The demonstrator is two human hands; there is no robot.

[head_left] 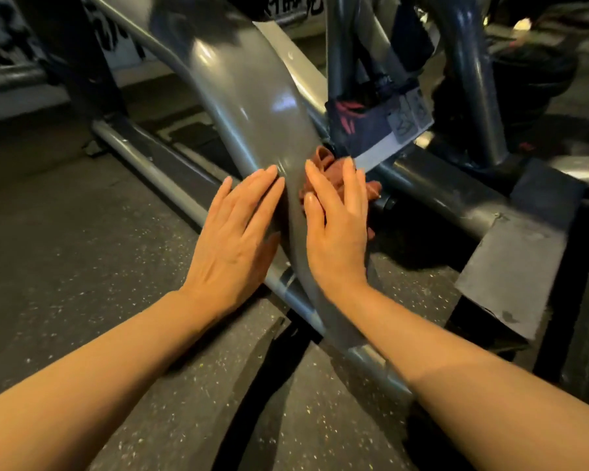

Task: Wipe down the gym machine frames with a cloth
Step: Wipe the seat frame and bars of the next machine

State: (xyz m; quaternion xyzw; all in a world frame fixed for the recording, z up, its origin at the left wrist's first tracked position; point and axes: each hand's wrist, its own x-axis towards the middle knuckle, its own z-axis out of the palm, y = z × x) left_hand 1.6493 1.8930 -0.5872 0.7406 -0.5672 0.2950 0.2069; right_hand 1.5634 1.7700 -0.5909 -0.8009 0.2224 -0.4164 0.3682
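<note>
Both hands flat against curved grey frame tube [249, 107], one each side.

Left hand [233, 237] laid open on tube's left flank, fingers straight, together, holding nothing. Right hand [339, 229] pressing rust-red cloth [323, 161] to right flank with extended fingers (cloth bunched, mostly hidden beneath palm), low on tube near junction with dark cross bar [432, 188]. Speckled rubber floor [65, 232] beneath.

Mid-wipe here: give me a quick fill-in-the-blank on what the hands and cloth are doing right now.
1. The cloth under the right hand is ____ in colour.
2. The left hand rests flat on the curved grey frame tube and holds ____.
3. The cloth is pressed against the tube by the ____ hand.
4. The floor is dark and ____.

Missing words: reddish-brown; nothing; right; speckled
</note>
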